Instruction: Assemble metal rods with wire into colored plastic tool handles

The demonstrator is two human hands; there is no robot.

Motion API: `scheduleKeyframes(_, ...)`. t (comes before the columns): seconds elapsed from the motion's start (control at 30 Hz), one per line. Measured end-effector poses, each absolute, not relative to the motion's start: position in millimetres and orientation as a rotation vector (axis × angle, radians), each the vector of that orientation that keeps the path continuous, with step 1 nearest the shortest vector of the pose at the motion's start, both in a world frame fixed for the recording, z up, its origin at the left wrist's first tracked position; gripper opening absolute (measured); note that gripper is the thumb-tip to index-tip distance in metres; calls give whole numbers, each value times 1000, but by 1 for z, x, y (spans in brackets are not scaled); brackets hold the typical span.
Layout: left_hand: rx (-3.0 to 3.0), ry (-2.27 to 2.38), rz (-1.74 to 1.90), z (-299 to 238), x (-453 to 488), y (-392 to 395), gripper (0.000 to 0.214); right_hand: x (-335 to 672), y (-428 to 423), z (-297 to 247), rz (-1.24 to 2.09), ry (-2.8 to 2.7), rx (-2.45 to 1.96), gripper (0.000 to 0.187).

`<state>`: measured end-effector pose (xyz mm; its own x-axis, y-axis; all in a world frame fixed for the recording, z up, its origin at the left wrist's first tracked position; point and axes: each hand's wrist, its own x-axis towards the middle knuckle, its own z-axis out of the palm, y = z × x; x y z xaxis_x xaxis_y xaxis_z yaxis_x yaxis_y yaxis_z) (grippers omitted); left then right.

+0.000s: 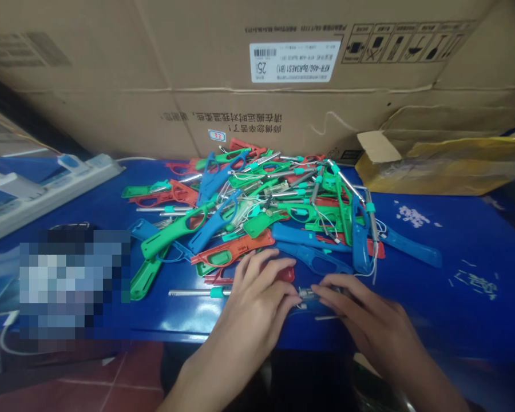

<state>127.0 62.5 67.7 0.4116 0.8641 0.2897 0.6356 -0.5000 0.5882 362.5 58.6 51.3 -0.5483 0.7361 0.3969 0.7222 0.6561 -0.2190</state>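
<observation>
Near the table's front edge, a gas lighter's inner assembly shows a small clear and metal part between my two hands' fingertips. My left hand is closed, thumb and fingers pinching its left end. From beneath that hand a metal lighter tube with a teal collar sticks out leftward; the join is hidden. My right hand pinches the assembly's other end, its fingers covering much of it. Just beyond my hands lie an orange lighter shell, a green lighter shell and a blue lighter shell.
A heap of shells, metal tubes and white wires spreads behind my hands, backed by a large cardboard box. At left are a white power strip and a blurred-out patch. Small white bits and a yellow-taped carton are at right.
</observation>
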Motion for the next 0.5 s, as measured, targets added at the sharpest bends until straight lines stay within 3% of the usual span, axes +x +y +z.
scheduleKeyframes(0.5,2478,1261,776,66,116,54,13,363,61,50,33,-2427,-1085,41)
